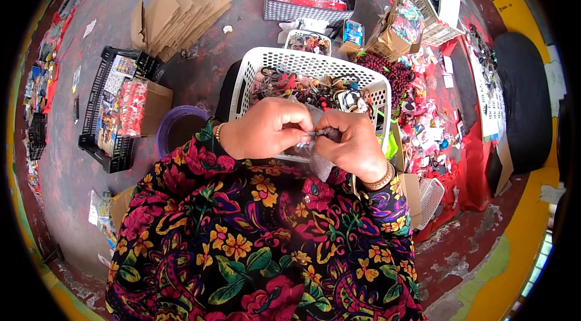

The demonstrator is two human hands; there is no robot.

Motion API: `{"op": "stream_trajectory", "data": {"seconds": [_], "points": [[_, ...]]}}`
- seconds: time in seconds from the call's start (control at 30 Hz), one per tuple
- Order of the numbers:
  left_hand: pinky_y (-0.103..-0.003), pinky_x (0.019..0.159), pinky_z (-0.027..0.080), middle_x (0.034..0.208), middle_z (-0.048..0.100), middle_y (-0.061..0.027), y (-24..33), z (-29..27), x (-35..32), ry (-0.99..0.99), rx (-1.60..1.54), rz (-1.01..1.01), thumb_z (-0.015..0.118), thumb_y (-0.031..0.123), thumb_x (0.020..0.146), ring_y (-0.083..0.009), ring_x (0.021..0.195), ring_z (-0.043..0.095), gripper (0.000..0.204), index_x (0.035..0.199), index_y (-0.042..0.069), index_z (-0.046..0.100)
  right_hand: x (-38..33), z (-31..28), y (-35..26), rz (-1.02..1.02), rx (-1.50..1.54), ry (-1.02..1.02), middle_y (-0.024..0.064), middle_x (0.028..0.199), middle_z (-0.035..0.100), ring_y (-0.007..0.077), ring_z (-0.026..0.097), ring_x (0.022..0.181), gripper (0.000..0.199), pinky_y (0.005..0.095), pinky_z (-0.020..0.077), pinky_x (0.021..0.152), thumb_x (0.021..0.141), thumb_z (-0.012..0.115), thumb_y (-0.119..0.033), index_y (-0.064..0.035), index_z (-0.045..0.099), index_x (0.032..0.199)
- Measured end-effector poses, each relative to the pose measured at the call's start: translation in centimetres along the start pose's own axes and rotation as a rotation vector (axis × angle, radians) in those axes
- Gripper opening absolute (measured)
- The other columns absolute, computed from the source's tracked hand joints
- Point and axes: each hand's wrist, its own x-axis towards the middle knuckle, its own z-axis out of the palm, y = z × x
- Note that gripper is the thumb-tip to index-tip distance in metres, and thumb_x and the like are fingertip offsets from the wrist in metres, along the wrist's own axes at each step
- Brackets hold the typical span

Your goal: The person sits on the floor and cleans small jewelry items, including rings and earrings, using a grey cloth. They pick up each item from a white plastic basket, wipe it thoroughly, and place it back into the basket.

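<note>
Both hands meet over the near side of a white perforated plastic basket [242, 88]. My left hand [266, 129] is closed, its thumb and forefinger pinching the edge of a small grey, soft-looking piece [330, 134]. My right hand [358, 145] is closed around that same piece, its fingertips almost touching the left ones. Pale, whitish-grey material [321, 168] hangs below the fingers; whether it is part of the piece I cannot tell. Inside the basket lies a heap of hair ties and small ornaments [321, 88] in red, pink, black and brown, partly hidden by my hands.
A purple-rimmed bucket [162, 133] and a black crate [106, 73] of packets stand left. Flattened cardboard [181, 12] lies beyond. A patterned box [272, 11] of pink packets stands ahead. Right are a white crate [439, 30], dark red beads [387, 73] and scattered small goods.
</note>
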Motion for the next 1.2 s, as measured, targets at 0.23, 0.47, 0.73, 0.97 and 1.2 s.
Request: {"op": "stream_trajectory", "data": {"seconds": [0.23,0.47,0.73,0.97,1.2], "points": [[-0.022,0.062,0.042,0.079,0.058,-0.0022,-0.7,0.6,-0.3,0.085,-0.268,-0.224,0.057,-0.002,0.080,-0.0061,0.070,0.052,0.004,0.083,-0.001,0.056,0.5,1.0,-0.8,0.019,-0.130,0.214,0.0124,0.057,0.056,0.0219,0.057,0.049,0.007,0.0305,0.0441,0.048,0.064,0.061,-0.007,-0.0036,0.059,0.070],[-0.022,0.067,0.044,0.087,0.059,-0.0047,-0.1,-0.2,-0.6,0.217,-0.565,-0.286,0.056,-0.003,0.080,-0.0075,0.074,0.054,0.006,0.086,-0.001,0.056,0.7,-1.0,1.5,0.154,0.005,0.403,0.0012,0.053,0.054,0.0065,0.049,0.048,0.004,0.0230,0.0392,0.046,0.068,0.060,-0.004,-0.0011,0.059,0.070],[-0.025,0.069,0.045,0.088,0.057,-0.0062,-1.1,-0.7,-0.8,0.351,-1.109,-0.321,0.053,0.000,0.083,-0.0132,0.077,0.055,0.011,0.094,0.000,0.056,0.0,-2.6,1.5,0.027,0.570,0.092,0.0002,0.088,0.054,0.0059,0.047,0.083,0.007,0.0190,0.0362,0.074,0.079,0.048,0.001,-0.0011,0.054,0.081],[-0.024,0.063,0.044,0.085,0.057,-0.0044,-1.0,-0.8,-0.8,0.345,-1.084,-0.404,0.053,0.005,0.085,-0.0113,0.070,0.053,0.011,0.095,0.002,0.056,-0.4,-3.2,1.5,0.015,0.268,0.240,-0.0020,0.078,0.051,0.0044,0.045,0.075,0.006,0.0188,0.0374,0.067,0.082,0.054,-0.002,-0.0004,0.053,0.088],[-0.025,0.067,0.049,0.085,0.058,-0.0054,-0.4,0.1,-0.3,0.405,-0.921,-0.400,0.052,0.005,0.086,-0.0128,0.075,0.057,0.008,0.093,0.001,0.055,0.1,-0.1,-1.3,-0.044,0.049,0.607,0.0024,0.070,0.057,0.0062,0.051,0.061,0.015,0.0209,0.0432,0.054,0.079,0.063,-0.009,-0.0019,0.057,0.091]]}}
